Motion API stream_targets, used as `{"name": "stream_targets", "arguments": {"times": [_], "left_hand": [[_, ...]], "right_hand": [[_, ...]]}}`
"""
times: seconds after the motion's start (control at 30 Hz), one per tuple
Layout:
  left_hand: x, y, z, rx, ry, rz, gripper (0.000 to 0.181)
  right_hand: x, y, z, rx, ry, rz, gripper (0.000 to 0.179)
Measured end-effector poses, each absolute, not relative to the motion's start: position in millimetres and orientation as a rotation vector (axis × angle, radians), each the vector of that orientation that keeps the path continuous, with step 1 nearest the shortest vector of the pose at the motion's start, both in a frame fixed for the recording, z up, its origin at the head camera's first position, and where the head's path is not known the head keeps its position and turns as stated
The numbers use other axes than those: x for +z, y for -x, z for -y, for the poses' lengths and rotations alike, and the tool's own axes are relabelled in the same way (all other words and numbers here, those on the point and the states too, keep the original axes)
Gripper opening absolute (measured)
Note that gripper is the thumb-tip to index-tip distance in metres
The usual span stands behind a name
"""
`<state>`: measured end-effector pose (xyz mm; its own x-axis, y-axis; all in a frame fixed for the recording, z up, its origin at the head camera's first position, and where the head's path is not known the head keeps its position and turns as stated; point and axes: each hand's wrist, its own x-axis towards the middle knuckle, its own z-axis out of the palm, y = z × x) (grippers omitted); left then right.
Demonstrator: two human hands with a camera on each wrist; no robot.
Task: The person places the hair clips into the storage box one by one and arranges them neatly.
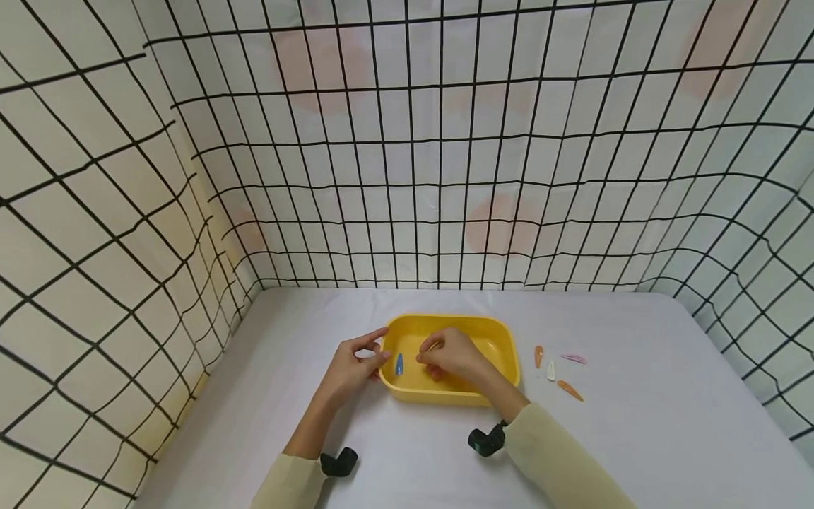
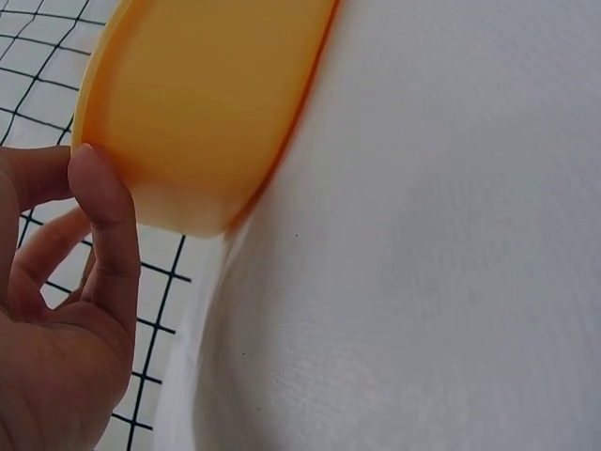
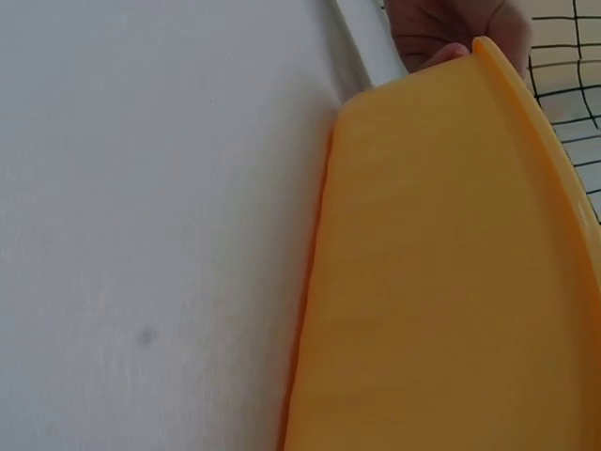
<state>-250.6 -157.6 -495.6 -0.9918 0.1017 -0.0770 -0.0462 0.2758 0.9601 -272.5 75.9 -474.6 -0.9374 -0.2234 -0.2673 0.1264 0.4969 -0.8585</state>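
Observation:
A yellow plastic tray (image 1: pixel 439 398) stands on the white-covered table. My left hand (image 1: pixel 352 365) pinches its left rim between thumb and fingers, seen close up in the left wrist view, where the hand (image 2: pixel 75 272) is at the tray's corner. A blue snap hair clip (image 1: pixel 399 364) lies inside, near the left end. My right hand (image 1: pixel 453 353) is inside the tray, right of the blue clip, with fingers bent toward the thumb; whether they pinch something is too small to tell. In the right wrist view the tray's outer wall (image 3: pixel 432 263) hides that hand.
To the tray's right lie an orange hair clip (image 1: pixel 538 355), a white hair clip (image 1: pixel 551 370), a pink hair clip (image 1: pixel 574 358) and a second orange clip (image 1: pixel 570 390). White cloth with a black grid (image 1: pixel 439 162) rises behind the table and at both sides.

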Motion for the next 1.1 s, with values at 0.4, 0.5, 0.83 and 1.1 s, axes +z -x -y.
{"name": "stream_targets", "arguments": {"times": [0.4, 0.5, 0.83, 1.1], "left_hand": [[-496.9, 252.1, 156.8, 1.816, -0.018, -2.4, 0.053], [-497.3, 252.3, 157.3, 1.819, -0.02, -2.39, 0.053], [-494.9, 252.5, 155.4, 1.799, -0.019, -2.394, 0.053], [-493.7, 251.2, 154.6, 1.793, 0.001, -2.403, 0.054]], "right_hand": [[-461.8, 263.7, -110.3, -1.493, 0.109, -2.397, 0.021], [-457.7, 261.9, -120.5, -1.517, 0.16, -2.388, 0.024], [-439.3, 253.1, -156.9, -1.558, 0.244, -2.421, 0.032], [-437.7, 251.2, -189.5, -1.567, 0.214, -2.474, 0.039]]}}
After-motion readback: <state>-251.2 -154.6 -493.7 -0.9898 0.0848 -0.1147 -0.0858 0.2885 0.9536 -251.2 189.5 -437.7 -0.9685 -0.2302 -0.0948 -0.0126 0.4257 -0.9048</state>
